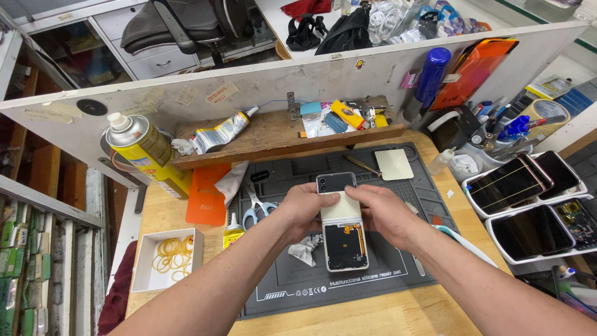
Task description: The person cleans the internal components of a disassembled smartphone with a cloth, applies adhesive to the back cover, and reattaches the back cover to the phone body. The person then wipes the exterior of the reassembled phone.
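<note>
We grip the phone point(341, 225) mid-frame: left hand point(303, 208) and right hand point(384, 214) clasp its 2 sides. Back open; light, stiff, fragile. Hold edges only.

Cream flip phone point(341, 224), unfolded flat on grey mat, lower back cover off.

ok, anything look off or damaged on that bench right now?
Yes: the cream flip phone held by the left hand and right hand lacks its lower back panel, so its dark internals show. A detached cream square panel lies apart on the grey silicone mat.
</note>
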